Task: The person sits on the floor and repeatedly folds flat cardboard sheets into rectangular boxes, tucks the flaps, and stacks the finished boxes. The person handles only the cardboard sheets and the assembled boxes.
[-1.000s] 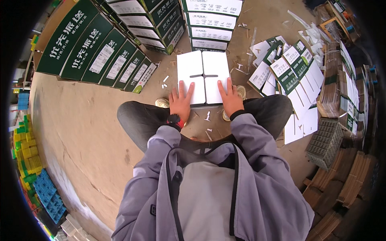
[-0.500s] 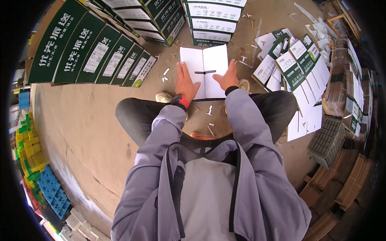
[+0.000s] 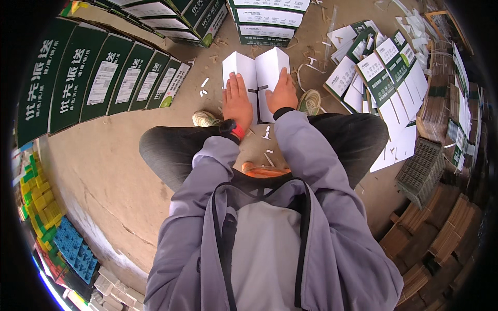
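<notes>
Between my shoes stands a white cardboard sheet (image 3: 239, 63), creased down the middle, with its two halves tilted up into a V. A short dark slot cuts into each half beside the crease. My left hand (image 3: 238, 102) lies against the outer part of the left half, fingers stretched out and pointing away from me. On the right half rests my right hand (image 3: 283, 94), fingers extended upward and the thumb toward the crease. Neither hand wraps round the sheet. The sheet's underside is hidden.
Green-and-white cartons (image 3: 98, 78) stand in a row at the far left, with more stacked cartons (image 3: 267, 26) ahead. Flat printed cardboard sheets (image 3: 376, 78) lie heaped at right, near a grey crate (image 3: 421, 171). Small paper scraps (image 3: 266, 132) litter the floor.
The sheet's two halves have gone from lying nearly flat to angled up toward each other. Both hands have come closer together, still against the halves.
</notes>
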`<state>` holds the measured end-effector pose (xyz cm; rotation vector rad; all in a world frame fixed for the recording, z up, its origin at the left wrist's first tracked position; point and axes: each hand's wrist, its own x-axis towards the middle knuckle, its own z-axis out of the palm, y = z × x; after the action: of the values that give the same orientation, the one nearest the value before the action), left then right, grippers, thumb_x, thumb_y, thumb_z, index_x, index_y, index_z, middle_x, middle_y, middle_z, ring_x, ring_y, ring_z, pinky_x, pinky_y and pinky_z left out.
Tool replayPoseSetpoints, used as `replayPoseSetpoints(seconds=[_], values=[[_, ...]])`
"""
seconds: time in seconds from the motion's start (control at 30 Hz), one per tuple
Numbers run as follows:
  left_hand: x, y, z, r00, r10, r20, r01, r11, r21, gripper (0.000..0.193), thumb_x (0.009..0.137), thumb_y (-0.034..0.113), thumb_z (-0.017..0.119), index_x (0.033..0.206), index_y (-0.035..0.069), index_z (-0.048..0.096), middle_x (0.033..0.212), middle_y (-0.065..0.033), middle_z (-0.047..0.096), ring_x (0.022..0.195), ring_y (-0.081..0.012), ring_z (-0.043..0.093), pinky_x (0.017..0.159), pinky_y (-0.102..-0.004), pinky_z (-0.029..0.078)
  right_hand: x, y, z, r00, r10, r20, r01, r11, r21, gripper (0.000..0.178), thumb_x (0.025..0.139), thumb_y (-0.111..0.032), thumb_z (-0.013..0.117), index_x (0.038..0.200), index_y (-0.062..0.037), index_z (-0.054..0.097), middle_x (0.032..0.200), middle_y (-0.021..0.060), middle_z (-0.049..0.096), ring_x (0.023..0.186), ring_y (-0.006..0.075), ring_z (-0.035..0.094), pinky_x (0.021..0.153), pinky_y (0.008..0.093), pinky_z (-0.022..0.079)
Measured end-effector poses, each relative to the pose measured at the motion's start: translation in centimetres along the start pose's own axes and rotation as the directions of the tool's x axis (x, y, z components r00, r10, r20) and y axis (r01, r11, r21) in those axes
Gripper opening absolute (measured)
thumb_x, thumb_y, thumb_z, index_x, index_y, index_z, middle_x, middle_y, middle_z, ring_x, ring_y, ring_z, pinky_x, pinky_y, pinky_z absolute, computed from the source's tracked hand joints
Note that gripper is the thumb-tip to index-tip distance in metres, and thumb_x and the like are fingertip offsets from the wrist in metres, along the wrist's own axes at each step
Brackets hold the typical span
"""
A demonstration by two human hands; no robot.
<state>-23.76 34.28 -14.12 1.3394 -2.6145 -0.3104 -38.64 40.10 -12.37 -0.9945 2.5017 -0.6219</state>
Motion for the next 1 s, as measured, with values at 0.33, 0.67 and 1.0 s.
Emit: replayPoseSetpoints(seconds=[0.33, 0.67, 1.0], values=[[-0.2, 0.1, -1.8, 0.995, -0.063, 0.080, 0.071, 0.993, -0.097, 0.107, 0.087, 0.017, 0.077, 0.172, 0.002, 0.013, 0.179, -0.0182, 0.018, 0.162, -0.0358, 0.029, 0.129, -0.0502, 0.031, -0.7, 0.4, 1.9, 0.998, -0.027, -0.051, 0.028, 1.000, 0.011, 0.105, 0.085, -0.026, 0.084, 0.168, -0.0066, 0.024, 0.163, 0.0251, 0.042, 0.139, 0.0473, 0.052, 0.109, 0.0558, 0.050], [0.3, 1.9, -1.1, 0.994, -0.099, 0.041, 0.101, 0.993, -0.059, 0.101, 0.089, 0.018, 0.074, 0.171, 0.001, 0.017, 0.178, -0.0191, 0.020, 0.162, -0.0360, 0.029, 0.128, -0.0531, 0.029, -0.4, -0.2, 1.9, 0.994, -0.027, -0.108, 0.009, 0.986, -0.164, 0.104, 0.083, -0.021, 0.084, 0.168, -0.0075, 0.026, 0.163, 0.0241, 0.045, 0.136, 0.0460, 0.056, 0.108, 0.0537, 0.051], [-0.1, 0.5, -0.4, 0.997, -0.056, 0.056, 0.052, 0.996, 0.075, 0.108, 0.087, 0.019, 0.077, 0.172, 0.001, 0.013, 0.179, -0.0177, 0.017, 0.161, -0.0365, 0.031, 0.129, -0.0514, 0.029, -0.6, -0.3, 1.6, 0.996, -0.051, -0.069, 0.046, 0.996, -0.075, 0.102, 0.087, -0.017, 0.080, 0.170, -0.0092, 0.021, 0.171, 0.0186, 0.037, 0.150, 0.0441, 0.045, 0.109, 0.0589, 0.049]])
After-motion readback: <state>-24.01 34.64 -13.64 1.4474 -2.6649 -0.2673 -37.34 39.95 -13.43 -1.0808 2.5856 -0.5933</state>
